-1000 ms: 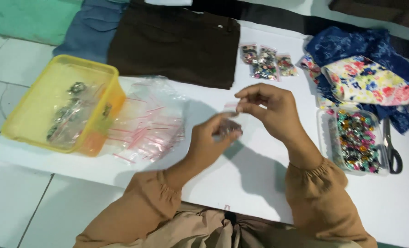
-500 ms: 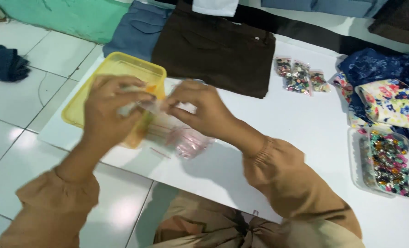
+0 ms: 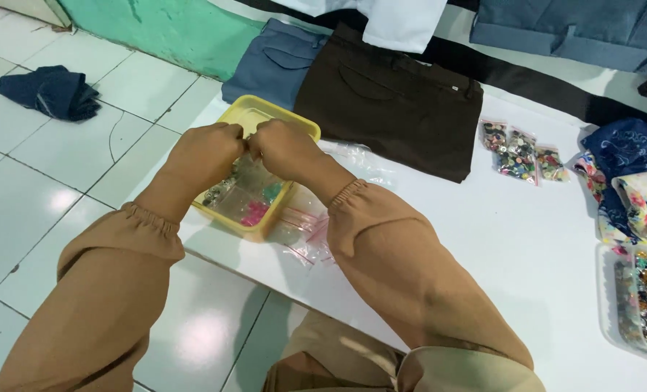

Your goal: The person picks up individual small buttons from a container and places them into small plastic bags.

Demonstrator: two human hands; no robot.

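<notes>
Tan sleeves lead to the left hand (image 3: pixel 201 154) and right hand (image 3: pixel 283 147), meeting knuckle to knuckle over the yellow tray (image 3: pixel 303 126) at the white surface's (image 3: pixel 483 239) edge. Each grip is pinched narrow on a small clear bag (image 3: pixel 248 165) hanging between them. Loose bags (image 3: pixel 305 226) lie beside the tray; brown trousers (image 3: pixel 396 109) and button packets (image 3: pixel 518 151) lie beyond.

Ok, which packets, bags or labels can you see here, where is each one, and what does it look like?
Three small clear bags: in a row on the white table right of the brown trousers, filled with mixed-colour buttons.
Loose empty clear bags: heaped beside the yellow tray, flat, with red seal strips.
Small white tag: on the trousers' waistband, tiny, rectangular.
Both hands, left hand and right hand, meet over the tray.
</notes>
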